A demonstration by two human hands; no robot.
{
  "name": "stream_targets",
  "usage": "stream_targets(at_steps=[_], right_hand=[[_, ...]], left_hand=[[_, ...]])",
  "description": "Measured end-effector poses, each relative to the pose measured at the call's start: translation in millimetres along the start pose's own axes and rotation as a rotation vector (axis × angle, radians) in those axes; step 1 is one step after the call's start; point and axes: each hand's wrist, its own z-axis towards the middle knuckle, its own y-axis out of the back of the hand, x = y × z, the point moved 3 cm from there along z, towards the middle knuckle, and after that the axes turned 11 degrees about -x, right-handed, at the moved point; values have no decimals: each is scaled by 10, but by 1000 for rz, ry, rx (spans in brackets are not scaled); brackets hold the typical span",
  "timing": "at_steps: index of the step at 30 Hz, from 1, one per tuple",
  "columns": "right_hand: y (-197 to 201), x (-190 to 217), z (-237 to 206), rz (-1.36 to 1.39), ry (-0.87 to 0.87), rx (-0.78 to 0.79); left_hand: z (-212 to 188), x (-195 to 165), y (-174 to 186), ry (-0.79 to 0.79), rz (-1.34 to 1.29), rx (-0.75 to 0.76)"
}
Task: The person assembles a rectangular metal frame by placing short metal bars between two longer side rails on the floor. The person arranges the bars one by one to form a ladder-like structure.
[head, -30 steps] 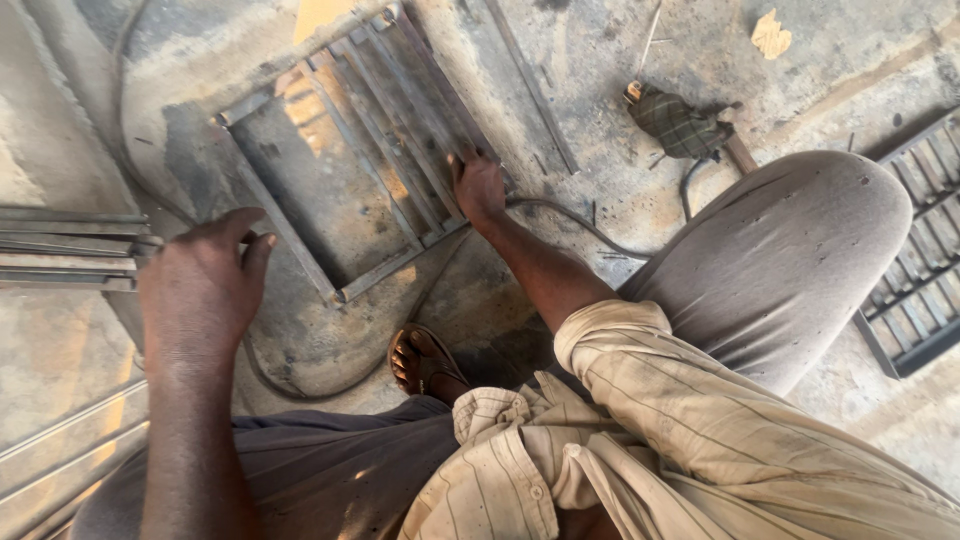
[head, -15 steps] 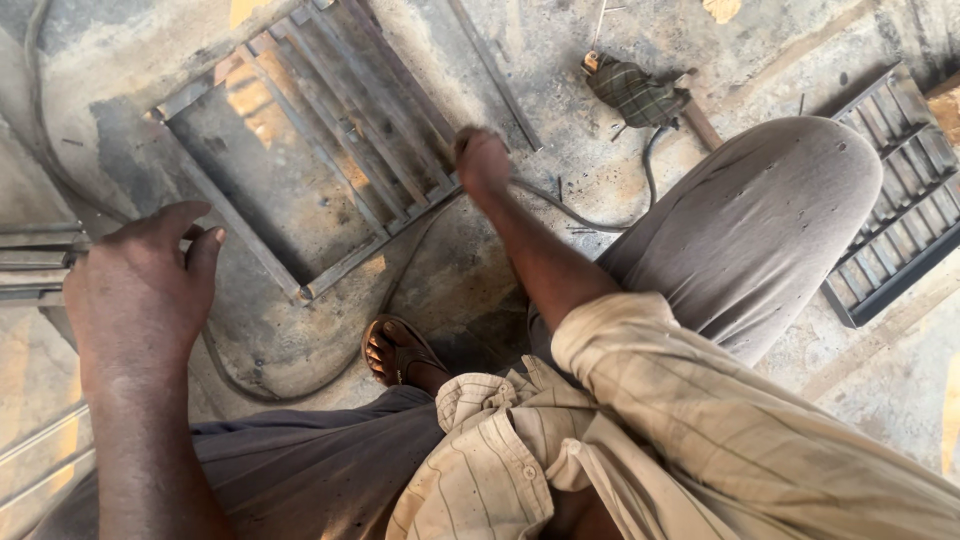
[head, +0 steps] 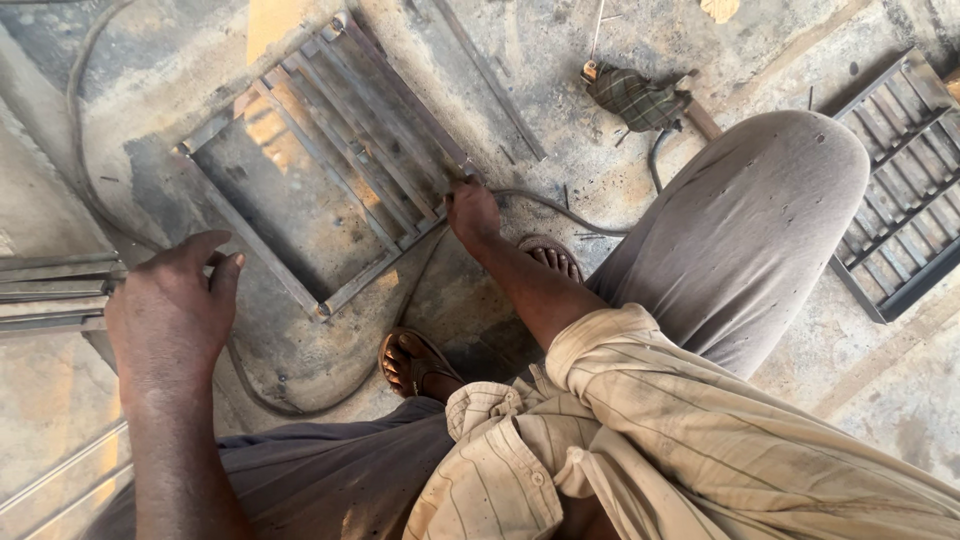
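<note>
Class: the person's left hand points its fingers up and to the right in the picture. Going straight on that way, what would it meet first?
Probably the metal grille frame on the concrete floor. The left hand hovers near the frame's lower-left rail; depth is unclear, so it might pass above.

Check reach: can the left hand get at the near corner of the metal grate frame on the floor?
Probably yes. The left hand hovers open beside the grate frame, nothing between them; right hand already grips its edge.

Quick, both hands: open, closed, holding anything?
Left hand: open, holding nothing, beside the bars.
Right hand: closed on the grate edge.
</note>
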Motion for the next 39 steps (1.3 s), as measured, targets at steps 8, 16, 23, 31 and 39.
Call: stream_targets(at_steps=[8, 16, 23, 31, 39], right_hand=[[33, 14, 0, 4, -27, 4], [89, 48, -31, 9, -41, -20], [166, -41, -163, 126, 73, -4], [123, -154, -117, 64, 31, 33], [172, -123, -120, 61, 10, 40]], left_hand=[[5, -21, 14, 12, -4, 38], [20, -39, 39, -16, -26, -2], [21, -25, 16, -9, -9, 4], [-1, -24, 3, -27, 12, -18], [7, -7, -13, -23, 42, 7]])
